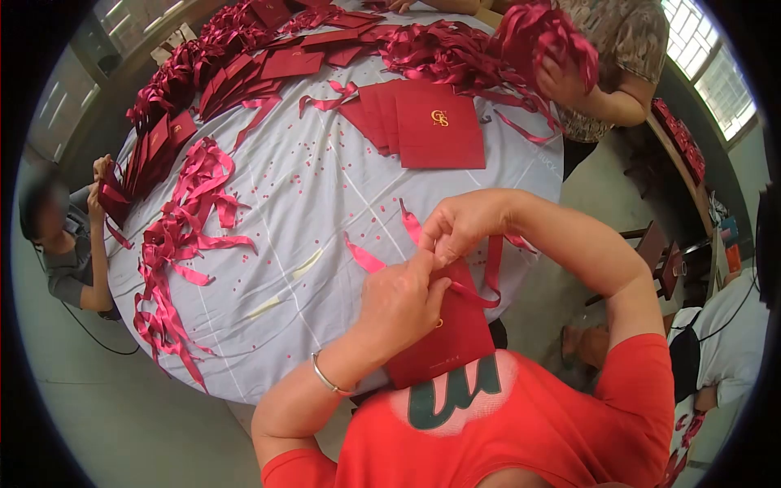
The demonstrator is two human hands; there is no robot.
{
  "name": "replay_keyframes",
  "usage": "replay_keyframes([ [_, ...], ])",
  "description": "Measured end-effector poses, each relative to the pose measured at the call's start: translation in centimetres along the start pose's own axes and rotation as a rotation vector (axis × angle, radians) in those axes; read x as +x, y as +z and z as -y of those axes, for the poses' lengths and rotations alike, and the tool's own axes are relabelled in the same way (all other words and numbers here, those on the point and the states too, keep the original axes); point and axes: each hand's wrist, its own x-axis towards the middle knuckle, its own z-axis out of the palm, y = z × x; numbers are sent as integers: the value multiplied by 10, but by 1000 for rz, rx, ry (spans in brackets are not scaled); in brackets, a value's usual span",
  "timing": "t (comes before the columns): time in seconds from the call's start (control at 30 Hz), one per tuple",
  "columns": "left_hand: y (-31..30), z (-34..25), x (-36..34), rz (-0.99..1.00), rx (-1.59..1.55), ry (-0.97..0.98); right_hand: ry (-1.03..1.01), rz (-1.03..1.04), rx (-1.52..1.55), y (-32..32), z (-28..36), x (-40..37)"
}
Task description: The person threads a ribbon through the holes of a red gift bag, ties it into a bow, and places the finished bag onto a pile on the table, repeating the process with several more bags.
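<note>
Fingertips of the left hand (399, 299) and the right hand (467, 224) are pinching closed, seemingly on pink ribbon (494, 270), over the near edge of the table (285, 346), where red folder (447, 350) is lying, and if one pinch is loosening, the ribbon could be slipping free.

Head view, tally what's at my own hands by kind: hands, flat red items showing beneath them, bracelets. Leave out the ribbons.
Hands: 2 (left hand, right hand)
Flat red item: 1
Bracelet: 1
Total: 4
</note>
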Motion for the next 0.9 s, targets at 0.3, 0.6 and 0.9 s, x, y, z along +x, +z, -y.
replay_keyframes([
  [0.3, 1, 4, -2, -41, -154, 19, 111, 211, 150, 2, -14, 18],
  [0.6, 6, 14, 0, 82, -303, -90, -317, -537, 115, 6, -8, 25],
  [0.9, 9, 18, 1, 127, -239, -174, -512, -833, -159, 3, -17, 52],
])
